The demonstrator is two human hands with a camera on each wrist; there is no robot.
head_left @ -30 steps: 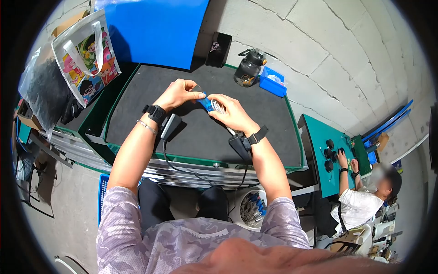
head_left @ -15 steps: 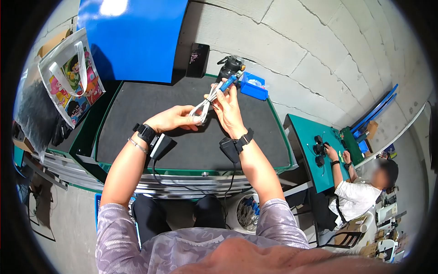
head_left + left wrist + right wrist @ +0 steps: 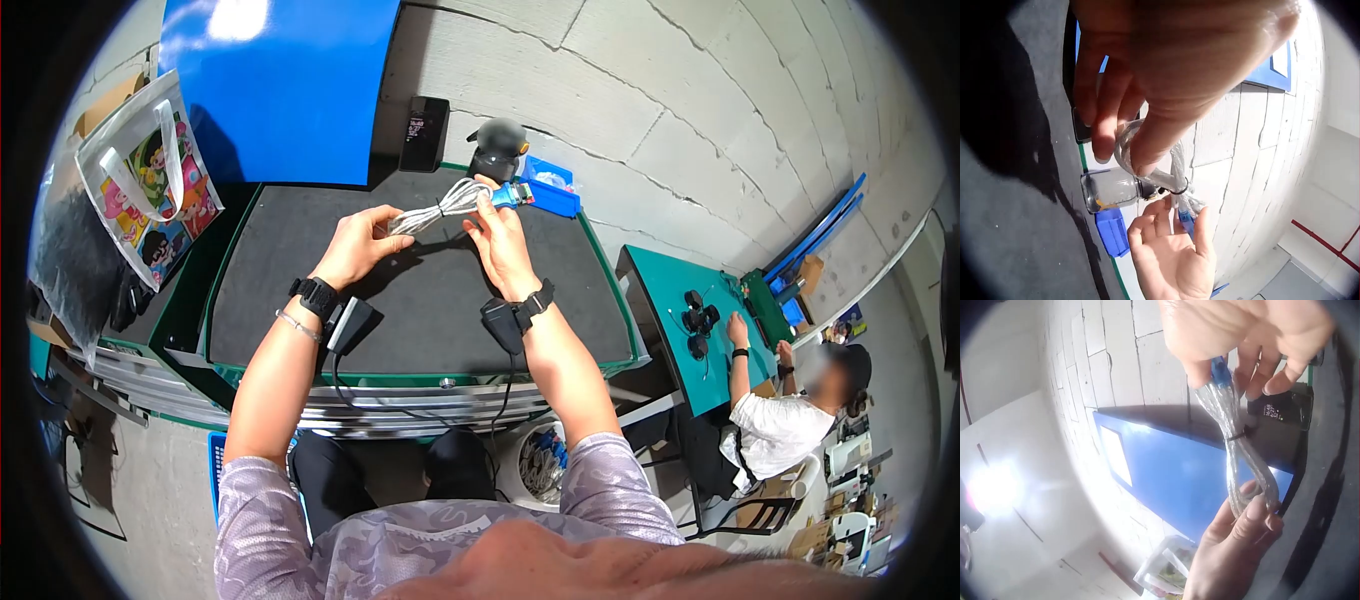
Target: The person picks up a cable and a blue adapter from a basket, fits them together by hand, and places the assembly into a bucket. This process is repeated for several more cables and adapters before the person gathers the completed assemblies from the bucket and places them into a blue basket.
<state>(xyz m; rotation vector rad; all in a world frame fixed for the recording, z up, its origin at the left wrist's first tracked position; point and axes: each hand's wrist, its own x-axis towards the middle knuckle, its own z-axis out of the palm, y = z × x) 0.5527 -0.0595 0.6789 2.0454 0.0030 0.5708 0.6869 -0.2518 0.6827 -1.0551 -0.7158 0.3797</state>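
Observation:
A coiled clear-silver cable (image 3: 435, 214) is held up over the dark bench mat between both hands. Its blue connector end (image 3: 508, 195) points right, and a black tie (image 3: 1239, 434) cinches the coil in the middle. The left hand (image 3: 352, 250) pinches the looped end between thumb and fingers, seen close up in the left wrist view. My right hand (image 3: 507, 258) holds the other end at the blue connector, thumb against it, the palm turned upward. In the right wrist view the doubled strands (image 3: 1232, 456) run between the two hands.
Behind the mat (image 3: 300, 320) stand a phone (image 3: 424, 135), a dark bottle (image 3: 495, 150) and a blue bin (image 3: 552, 190). A large blue panel (image 3: 280, 90) and a printed bag (image 3: 150, 190) are at left. Below the bench is a bucket (image 3: 512, 465) of cables. Another person sits at right.
From near the blue connector, the left hand has moved to the cable's looped end. The bundle, first gathered in the right hand, now stretches between both hands and has tipped from steep to flatter.

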